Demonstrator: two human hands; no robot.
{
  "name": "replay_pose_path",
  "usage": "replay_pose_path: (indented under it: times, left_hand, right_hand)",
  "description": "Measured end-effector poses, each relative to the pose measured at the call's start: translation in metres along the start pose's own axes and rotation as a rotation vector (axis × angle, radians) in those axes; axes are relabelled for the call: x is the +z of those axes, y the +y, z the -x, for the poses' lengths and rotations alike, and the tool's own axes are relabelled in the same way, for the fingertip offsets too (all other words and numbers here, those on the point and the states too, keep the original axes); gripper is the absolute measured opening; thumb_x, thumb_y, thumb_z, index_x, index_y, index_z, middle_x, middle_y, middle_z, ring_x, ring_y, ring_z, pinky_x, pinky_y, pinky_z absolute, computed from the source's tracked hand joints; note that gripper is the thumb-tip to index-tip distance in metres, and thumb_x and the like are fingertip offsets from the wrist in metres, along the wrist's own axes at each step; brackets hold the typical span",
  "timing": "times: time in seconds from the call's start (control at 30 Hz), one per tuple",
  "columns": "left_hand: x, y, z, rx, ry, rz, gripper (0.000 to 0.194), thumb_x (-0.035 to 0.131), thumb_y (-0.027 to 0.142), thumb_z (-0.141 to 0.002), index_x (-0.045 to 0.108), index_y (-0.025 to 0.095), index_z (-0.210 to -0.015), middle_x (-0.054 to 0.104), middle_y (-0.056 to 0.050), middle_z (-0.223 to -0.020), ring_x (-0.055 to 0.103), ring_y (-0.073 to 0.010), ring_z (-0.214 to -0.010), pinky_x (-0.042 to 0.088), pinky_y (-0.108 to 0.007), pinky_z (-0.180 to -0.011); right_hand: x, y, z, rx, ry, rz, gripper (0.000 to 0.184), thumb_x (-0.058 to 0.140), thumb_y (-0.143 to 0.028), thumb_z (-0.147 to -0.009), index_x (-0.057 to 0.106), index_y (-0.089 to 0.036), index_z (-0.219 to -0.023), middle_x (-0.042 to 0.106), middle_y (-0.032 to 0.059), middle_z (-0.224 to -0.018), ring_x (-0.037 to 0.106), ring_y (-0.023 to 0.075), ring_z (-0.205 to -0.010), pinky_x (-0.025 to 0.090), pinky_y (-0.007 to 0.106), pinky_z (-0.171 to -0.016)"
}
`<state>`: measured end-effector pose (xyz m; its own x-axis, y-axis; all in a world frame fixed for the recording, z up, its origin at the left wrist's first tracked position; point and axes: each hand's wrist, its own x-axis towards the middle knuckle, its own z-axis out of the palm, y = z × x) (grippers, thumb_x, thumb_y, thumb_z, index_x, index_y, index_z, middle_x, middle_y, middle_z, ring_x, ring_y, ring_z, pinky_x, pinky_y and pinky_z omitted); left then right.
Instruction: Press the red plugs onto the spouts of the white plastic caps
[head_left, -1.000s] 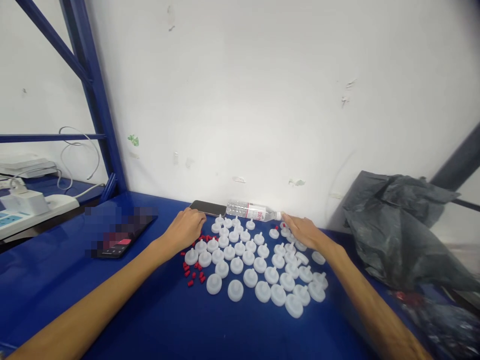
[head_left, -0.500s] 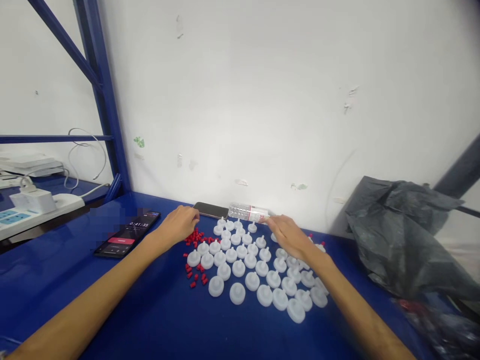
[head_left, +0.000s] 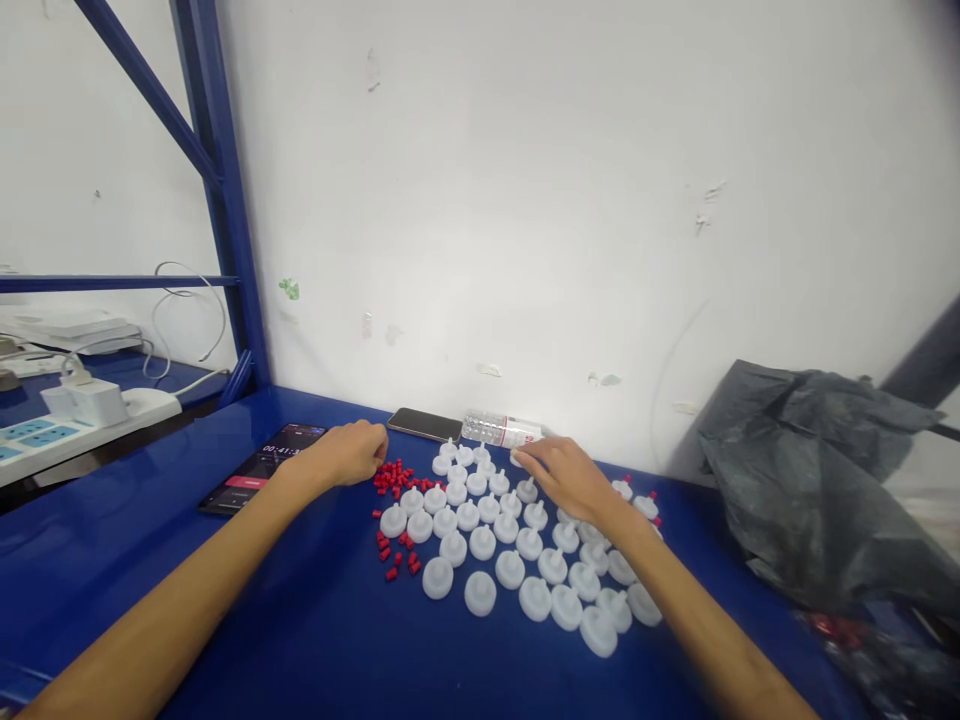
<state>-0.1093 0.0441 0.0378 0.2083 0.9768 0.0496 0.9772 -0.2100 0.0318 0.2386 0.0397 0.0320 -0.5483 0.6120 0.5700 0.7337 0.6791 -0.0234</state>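
My left hand [head_left: 351, 453] is at the left of the red pile, its fingers curled together; anything held in them is hidden. Small red plastic caps [head_left: 391, 478] lie loose beside it. My right hand [head_left: 568, 480] reaches over the far part of the white pieces, thumb and fingers closed on a white round plastic piece with a short stem [head_left: 515, 459], which is mostly covered. Several more such white pieces [head_left: 482, 543] stand stem up in the middle. At the right, past my wrist, a few white pieces [head_left: 645, 506] have red caps on their stems.
A phone with a running timer [head_left: 259, 470] lies left on the blue table [head_left: 315, 620]. Another phone [head_left: 425, 424] and a clear plastic bottle [head_left: 501, 429] lie along the wall. A grey plastic bag [head_left: 795, 480] is at the right, a power strip [head_left: 157, 408] at the far left.
My right hand has moved slightly left, its fingertips coming onto a white piece at the back. My left hand has drawn a little left and down. The view has shifted slightly.
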Motion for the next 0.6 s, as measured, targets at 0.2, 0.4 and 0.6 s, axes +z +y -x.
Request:
replay_pose_path:
  times: [0.2, 0.4, 0.6]
  left_hand:
    - [0.002, 0.001, 0.002, 0.019, 0.067, -0.025, 0.015, 0.058, 0.012, -0.077, 0.072, 0.018, -0.081, 0.074, -0.01, -0.084, 0.07, -0.0261, -0.076, 0.049, -0.033, -0.068]
    - [-0.019, 0.024, 0.007, 0.018, 0.347, -0.02, 0.021, 0.047, 0.023, -0.092, 0.067, 0.017, -0.09, 0.073, -0.012, -0.09, 0.069, -0.0258, -0.08, 0.047, -0.035, -0.071]
    - [-0.002, 0.072, 0.016, 0.349, 0.483, 0.585, 0.015, 0.058, 0.026, -0.091, 0.072, 0.021, -0.095, 0.075, 0.0, -0.088, 0.066, -0.0132, -0.073, 0.048, -0.023, -0.065]
  right_hand:
    - [-0.013, -0.004, 0.022, 0.086, 0.056, 0.045, 0.017, 0.056, -0.033, -0.098, 0.069, -0.023, -0.104, 0.076, 0.0087, -0.105, 0.072, 0.0263, -0.093, 0.057, 0.044, -0.086]
    - [-0.01, -0.019, 0.032, 0.059, 0.044, -0.049, 0.013, 0.05, -0.021, -0.099, 0.058, -0.024, -0.109, 0.07, 0.0052, -0.105, 0.07, 0.0233, -0.096, 0.06, 0.041, -0.086]
    - [-0.008, -0.042, 0.032, -0.015, 0.048, -0.113, 0.028, 0.059, -0.018, -0.093, 0.053, -0.026, -0.119, 0.068, 0.0069, -0.111, 0.069, 0.0248, -0.104, 0.062, 0.042, -0.087]
